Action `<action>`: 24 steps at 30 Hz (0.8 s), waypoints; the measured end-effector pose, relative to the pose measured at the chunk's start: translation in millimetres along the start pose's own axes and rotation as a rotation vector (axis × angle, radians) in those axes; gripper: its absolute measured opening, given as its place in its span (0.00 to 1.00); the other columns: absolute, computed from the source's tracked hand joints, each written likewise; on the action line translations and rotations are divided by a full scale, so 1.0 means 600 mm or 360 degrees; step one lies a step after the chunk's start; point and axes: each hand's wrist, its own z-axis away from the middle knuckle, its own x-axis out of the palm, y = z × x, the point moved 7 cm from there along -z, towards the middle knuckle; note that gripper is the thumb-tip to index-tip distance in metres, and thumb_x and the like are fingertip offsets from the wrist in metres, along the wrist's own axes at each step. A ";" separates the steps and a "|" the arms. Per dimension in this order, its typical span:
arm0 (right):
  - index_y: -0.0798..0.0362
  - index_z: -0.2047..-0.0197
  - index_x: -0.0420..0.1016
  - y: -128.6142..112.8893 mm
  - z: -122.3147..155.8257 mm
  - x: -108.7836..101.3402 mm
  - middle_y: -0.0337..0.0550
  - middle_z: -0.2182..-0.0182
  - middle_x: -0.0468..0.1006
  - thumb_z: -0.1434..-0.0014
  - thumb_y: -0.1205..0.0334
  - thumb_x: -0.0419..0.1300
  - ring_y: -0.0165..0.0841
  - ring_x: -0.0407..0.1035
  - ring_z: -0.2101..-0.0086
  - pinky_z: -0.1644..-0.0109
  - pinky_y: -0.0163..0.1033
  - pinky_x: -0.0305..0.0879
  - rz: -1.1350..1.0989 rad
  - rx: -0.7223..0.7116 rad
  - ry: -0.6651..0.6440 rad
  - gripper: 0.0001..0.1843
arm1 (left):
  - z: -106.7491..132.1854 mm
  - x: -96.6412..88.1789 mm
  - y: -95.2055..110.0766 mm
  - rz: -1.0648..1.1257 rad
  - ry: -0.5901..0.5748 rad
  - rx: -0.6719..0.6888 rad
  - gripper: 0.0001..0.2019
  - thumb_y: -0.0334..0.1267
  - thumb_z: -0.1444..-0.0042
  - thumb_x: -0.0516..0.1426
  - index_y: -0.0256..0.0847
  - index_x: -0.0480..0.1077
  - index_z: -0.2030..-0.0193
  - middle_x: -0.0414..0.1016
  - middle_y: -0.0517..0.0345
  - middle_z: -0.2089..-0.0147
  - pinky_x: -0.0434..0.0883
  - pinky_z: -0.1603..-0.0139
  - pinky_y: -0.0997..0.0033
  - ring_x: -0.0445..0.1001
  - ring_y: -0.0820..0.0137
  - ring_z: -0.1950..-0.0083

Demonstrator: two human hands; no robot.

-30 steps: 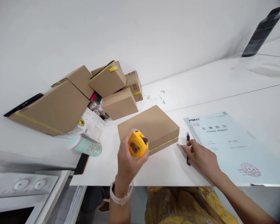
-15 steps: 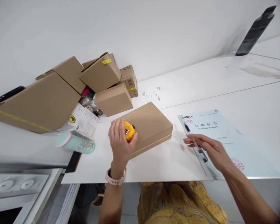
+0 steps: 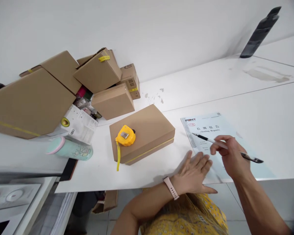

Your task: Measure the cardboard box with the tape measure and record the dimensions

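Held in my right hand (image 3: 231, 155) is a pen (image 3: 210, 140) with a black tip and a clear barrel, its point over the upper left of a pale blue testing report (image 3: 237, 143). My left hand (image 3: 193, 171), wearing a pink watch band, lies with fingers spread across the table edge and the report's lower left corner. To the left, a yellow tape measure (image 3: 125, 136) rests on top of a flat cardboard box (image 3: 147, 125), its yellow strap hanging over the box's front edge. Neither hand touches the box.
Several cardboard boxes (image 3: 98, 71) are stacked at the back left. Near them lie a white package with an avocado picture (image 3: 79, 125) and a mint green tumbler (image 3: 74, 149). A dark bottle (image 3: 258, 34) stands far right. The white table (image 3: 147, 178) ends close to my body.
My left hand has let go of the tape measure, leaving it on the box, and moved right to the report. My right hand has turned the pen, its tip now over the page.
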 end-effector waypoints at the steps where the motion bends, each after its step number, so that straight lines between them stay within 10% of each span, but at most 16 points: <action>1: 0.45 0.55 0.78 0.008 0.000 0.004 0.43 0.74 0.80 0.30 0.33 0.48 0.41 0.76 0.71 0.63 0.50 0.75 -0.0095 0.0077 -0.0021 0.28 | 0.005 -0.001 -0.005 -0.0015 0.0009 -0.0011 0.48 0.69 0.34 0.47 0.29 0.50 0.22 0.49 0.44 0.19 0.43 0.20 0.42 0.41 0.52 0.18; 5: 0.44 0.42 0.78 0.041 0.001 0.033 0.50 0.50 0.85 0.35 0.32 0.58 0.47 0.77 0.49 0.47 0.53 0.75 -0.0137 0.0271 -0.0199 0.30 | 0.040 -0.005 -0.023 -0.0006 0.0044 -0.0058 0.47 0.68 0.32 0.46 0.29 0.50 0.22 0.48 0.44 0.19 0.40 0.20 0.43 0.40 0.51 0.18; 10: 0.47 0.63 0.80 0.074 0.006 0.058 0.43 0.70 0.81 0.39 0.34 0.63 0.40 0.77 0.63 0.52 0.47 0.74 0.0195 0.0346 -0.0230 0.24 | 0.078 0.000 -0.037 0.0170 0.0013 -0.0109 0.43 0.64 0.30 0.49 0.32 0.48 0.22 0.48 0.45 0.19 0.42 0.20 0.45 0.41 0.53 0.18; 15: 0.46 0.41 0.78 0.087 0.019 0.098 0.48 0.55 0.85 0.37 0.33 0.61 0.43 0.79 0.55 0.50 0.48 0.74 0.0050 0.0485 -0.0486 0.31 | 0.092 0.008 -0.053 0.0350 0.0165 -0.0245 0.46 0.63 0.36 0.57 0.32 0.51 0.24 0.46 0.38 0.19 0.45 0.19 0.51 0.41 0.52 0.18; 21: 0.49 0.69 0.74 0.071 0.030 0.105 0.39 0.75 0.75 0.37 0.37 0.62 0.34 0.69 0.71 0.66 0.40 0.68 0.0375 0.0232 -0.0326 0.24 | 0.089 0.028 -0.054 0.0368 0.0210 -0.0278 0.46 0.61 0.38 0.60 0.25 0.54 0.27 0.54 0.33 0.22 0.44 0.18 0.51 0.47 0.48 0.19; 24: 0.48 0.64 0.72 0.074 0.033 0.112 0.36 0.74 0.74 0.37 0.38 0.63 0.33 0.67 0.72 0.67 0.39 0.66 0.0330 0.0215 -0.0292 0.21 | 0.089 0.028 -0.052 0.0354 0.0197 -0.0272 0.45 0.60 0.36 0.58 0.25 0.53 0.26 0.53 0.32 0.22 0.44 0.18 0.50 0.46 0.49 0.19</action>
